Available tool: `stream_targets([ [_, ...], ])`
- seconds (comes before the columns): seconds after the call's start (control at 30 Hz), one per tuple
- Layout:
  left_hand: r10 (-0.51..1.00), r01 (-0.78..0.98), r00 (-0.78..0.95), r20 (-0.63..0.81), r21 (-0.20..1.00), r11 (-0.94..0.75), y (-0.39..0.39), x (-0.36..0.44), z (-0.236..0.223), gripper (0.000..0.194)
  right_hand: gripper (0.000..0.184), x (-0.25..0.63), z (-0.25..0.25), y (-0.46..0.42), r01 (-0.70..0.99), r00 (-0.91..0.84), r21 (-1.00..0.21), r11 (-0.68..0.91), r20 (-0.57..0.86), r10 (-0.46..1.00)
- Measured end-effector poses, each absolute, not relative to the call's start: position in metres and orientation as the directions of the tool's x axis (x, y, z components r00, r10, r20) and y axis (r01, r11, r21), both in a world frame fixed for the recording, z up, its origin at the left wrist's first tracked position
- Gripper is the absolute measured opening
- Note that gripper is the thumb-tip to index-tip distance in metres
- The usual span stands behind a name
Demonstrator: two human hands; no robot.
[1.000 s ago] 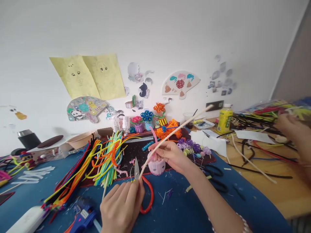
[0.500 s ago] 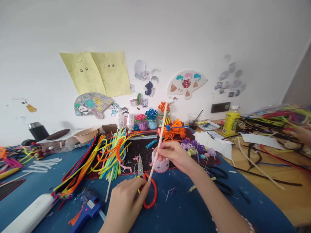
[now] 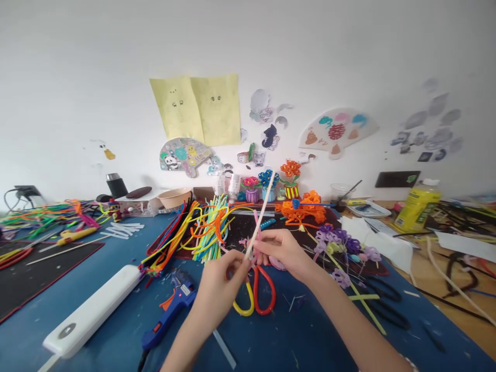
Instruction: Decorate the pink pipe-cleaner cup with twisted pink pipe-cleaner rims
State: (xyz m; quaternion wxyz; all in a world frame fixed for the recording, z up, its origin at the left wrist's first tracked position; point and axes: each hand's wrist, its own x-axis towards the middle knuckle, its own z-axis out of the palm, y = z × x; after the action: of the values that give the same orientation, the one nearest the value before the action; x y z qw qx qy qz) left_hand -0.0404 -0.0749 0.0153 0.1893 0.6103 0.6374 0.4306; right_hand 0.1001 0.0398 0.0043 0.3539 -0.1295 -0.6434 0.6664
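My left hand (image 3: 225, 279) is closed, pinching the lower end of a straight cream pipe cleaner (image 3: 265, 199) that slants up to the right. Close beside it, my right hand (image 3: 281, 250) is closed on a thin pink pipe cleaner (image 3: 256, 219), its fingertips near the cream one. Whether those fingers also touch the cream one, I cannot tell. A pink pot-like piece (image 3: 277, 264) shows partly below my right hand, mostly hidden. Scissors with one red and one yellow handle (image 3: 264, 290) lie under my hands, their blades covered.
A blue glue gun (image 3: 170, 312) and a long white device (image 3: 95, 307) lie on the left. Pipe cleaner bundles (image 3: 213, 227) are behind my left hand. Purple flowers (image 3: 335, 240) and black-handled scissors (image 3: 387, 305) lie right. Pipe-cleaner flower pots (image 3: 291, 191) line the wall.
The view has swung left, so things sit further right in it. My hands have come closer together, with my right hand lower along the cream pipe cleaner, and the pink piece is more hidden.
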Motion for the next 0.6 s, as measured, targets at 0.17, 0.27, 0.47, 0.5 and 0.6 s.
stream_targets([
  [0.17,0.824,0.558,-0.477,0.305,0.829,0.017,-0.087,-0.106,0.035,0.037,0.029,0.058,0.022,0.041,-0.299,-0.704,-0.939,0.171,0.338,0.624],
  [0.27,0.681,0.585,-0.632,0.370,0.804,0.105,-0.102,-0.148,0.045,0.039,0.021,0.022,0.026,0.051,-0.112,-0.669,-0.944,0.311,0.303,0.679],
  [0.47,0.466,0.577,-0.802,0.374,0.685,0.444,-0.129,-0.195,0.047,0.033,0.024,-0.038,0.008,0.073,0.107,-0.515,-0.891,0.440,0.330,0.792],
  [0.5,0.447,0.566,-0.817,0.363,0.648,0.509,-0.131,-0.198,0.046,0.031,0.031,-0.041,0.004,0.074,0.138,-0.482,-0.873,0.468,0.353,0.802],
  [0.6,0.423,0.527,-0.849,0.315,0.532,0.662,-0.135,-0.201,0.041,0.028,0.052,-0.045,-0.010,0.075,0.195,-0.435,-0.819,0.540,0.421,0.796],
])
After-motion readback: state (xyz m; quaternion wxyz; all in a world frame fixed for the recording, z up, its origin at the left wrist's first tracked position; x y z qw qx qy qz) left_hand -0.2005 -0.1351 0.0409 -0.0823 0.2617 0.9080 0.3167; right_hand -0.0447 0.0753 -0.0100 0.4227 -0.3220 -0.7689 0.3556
